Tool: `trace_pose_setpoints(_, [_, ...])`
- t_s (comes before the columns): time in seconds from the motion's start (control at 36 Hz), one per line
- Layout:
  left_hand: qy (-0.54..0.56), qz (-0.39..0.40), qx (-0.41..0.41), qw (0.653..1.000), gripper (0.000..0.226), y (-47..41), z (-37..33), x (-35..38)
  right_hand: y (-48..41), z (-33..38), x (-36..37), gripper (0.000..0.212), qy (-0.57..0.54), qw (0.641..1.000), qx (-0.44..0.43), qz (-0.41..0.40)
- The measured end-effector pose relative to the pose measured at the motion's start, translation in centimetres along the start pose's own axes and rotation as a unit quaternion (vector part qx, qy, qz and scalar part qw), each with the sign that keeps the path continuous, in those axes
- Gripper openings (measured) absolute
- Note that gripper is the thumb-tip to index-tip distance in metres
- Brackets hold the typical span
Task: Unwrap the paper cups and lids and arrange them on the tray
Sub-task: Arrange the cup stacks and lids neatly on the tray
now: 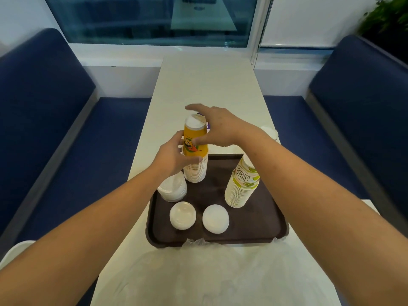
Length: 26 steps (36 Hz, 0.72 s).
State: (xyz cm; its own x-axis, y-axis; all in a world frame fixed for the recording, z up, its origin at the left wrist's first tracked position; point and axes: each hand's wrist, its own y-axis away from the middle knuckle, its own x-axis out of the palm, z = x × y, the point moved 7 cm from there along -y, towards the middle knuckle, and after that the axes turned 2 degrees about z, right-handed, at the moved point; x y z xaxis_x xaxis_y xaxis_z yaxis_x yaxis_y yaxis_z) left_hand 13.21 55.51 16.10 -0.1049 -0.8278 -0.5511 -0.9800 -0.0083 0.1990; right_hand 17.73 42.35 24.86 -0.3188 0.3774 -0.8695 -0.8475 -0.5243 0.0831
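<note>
A dark brown tray lies on the white table. At its far left stands an upside-down stack of orange paper cups. My left hand grips the stack's side. My right hand touches its upper part with thumb and fingers spread. A second upside-down stack of white and green cups stands at the tray's right. A pile of clear lids sits at the left edge. Two white lid piles rest near the front.
Crumpled clear plastic wrap lies on the table in front of the tray. A small white cup stands on the table beyond my right wrist. Blue bench seats flank the narrow table; a window is behind.
</note>
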Motion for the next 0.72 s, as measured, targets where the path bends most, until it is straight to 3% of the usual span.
trace_pose_setpoints(0.14, [0.029,-0.031,0.040,0.998,0.115,0.7,-1.6,-1.4,4.1,-0.9,-4.3,0.082,-0.014,0.996,0.026,-0.082])
trace_pose_setpoints(0.31, [0.021,-0.083,0.110,0.990,0.117,1.2,-5.3,-3.0,10.1,-2.5,-7.2,0.069,-0.003,0.990,0.049,-0.130])
trace_pose_setpoints(0.42, [-0.038,-0.097,0.149,0.983,0.111,1.2,-6.9,-3.4,12.7,-3.4,-6.7,0.072,0.013,0.989,0.064,-0.131])
trace_pose_setpoints(0.56, [-0.105,-0.084,0.161,0.978,0.086,1.0,-7.1,-2.6,14.7,-4.1,-4.9,0.082,0.000,0.991,0.073,-0.108])
trace_pose_setpoints(0.72, [-0.105,-0.078,0.150,0.980,0.071,0.8,-6.0,-2.2,15.0,-5.3,-1.3,0.096,-0.027,0.991,0.104,-0.084])
